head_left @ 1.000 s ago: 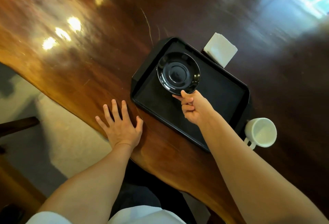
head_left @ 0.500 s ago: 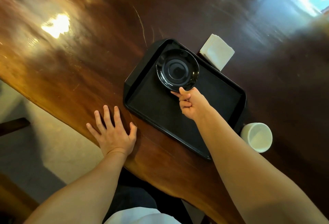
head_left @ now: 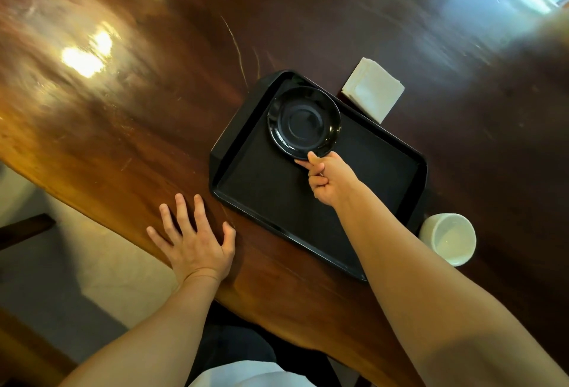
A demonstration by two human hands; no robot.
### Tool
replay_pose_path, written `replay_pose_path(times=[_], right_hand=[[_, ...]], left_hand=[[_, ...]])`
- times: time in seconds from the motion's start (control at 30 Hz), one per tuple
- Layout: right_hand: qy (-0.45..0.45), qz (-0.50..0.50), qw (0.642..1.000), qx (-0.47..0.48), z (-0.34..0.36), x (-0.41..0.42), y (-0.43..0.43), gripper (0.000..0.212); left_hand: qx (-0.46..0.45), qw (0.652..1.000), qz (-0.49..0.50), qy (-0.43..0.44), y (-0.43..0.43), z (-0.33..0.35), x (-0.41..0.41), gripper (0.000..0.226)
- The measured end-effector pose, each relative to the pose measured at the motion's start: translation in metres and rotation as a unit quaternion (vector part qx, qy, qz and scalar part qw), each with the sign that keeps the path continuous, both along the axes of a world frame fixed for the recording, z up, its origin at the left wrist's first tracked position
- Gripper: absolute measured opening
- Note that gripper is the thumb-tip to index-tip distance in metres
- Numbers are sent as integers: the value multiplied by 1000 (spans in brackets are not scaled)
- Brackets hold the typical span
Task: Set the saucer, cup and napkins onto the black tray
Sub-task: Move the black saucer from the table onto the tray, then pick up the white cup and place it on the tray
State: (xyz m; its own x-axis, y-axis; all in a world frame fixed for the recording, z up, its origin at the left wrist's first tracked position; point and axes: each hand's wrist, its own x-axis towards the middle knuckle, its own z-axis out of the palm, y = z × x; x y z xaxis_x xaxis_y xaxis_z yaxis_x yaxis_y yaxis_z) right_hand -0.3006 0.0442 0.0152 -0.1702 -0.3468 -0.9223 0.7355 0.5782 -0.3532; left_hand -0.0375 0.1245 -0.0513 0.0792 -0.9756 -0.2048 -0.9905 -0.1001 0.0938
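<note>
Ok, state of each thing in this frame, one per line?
saucer: on the tray's far-left corner, rim pinched by right hand.
black tray: flat on the table.
cup: upright, empty, off the tray.
napkins: stacked, off the tray.
right hand: gripping saucer.
left hand: flat on table, open.

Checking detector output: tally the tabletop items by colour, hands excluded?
Black: 2, the rectangular black plastic tray and the round glossy black saucer, pinched at its rim by the right hand.
White: 2, the round white ceramic cup and the stack of folded white paper napkins.
Total: 4.
</note>
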Motion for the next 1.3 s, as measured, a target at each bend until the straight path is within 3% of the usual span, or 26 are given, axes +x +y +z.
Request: replay_pose_path(times=[0.2, 0.47, 0.63, 0.87, 1.07, 1.3], right_hand=[[26, 40, 998, 31, 8, -2, 1, 3], [176, 106, 977, 53, 26, -23, 28, 16], [301, 101, 946, 67, 29, -38, 79, 13], [410, 62, 903, 116, 41, -46, 164, 14], [433, -16, 882, 183, 51, -49, 217, 17], [334, -156, 898, 241, 45, -63, 229, 24]], left_hand=[[1, 1000, 0, -1, 1, -2, 0, 80], [8, 1000, 1, 10, 2, 0, 2, 79], [16, 1000, 1, 11, 2, 4, 0, 78], [20, 1000, 1, 10, 3, 6, -1, 76], [17, 1000, 3, 16, 5, 8, -2, 75], [12, 1000, 4, 22, 5, 9, -3, 74]])
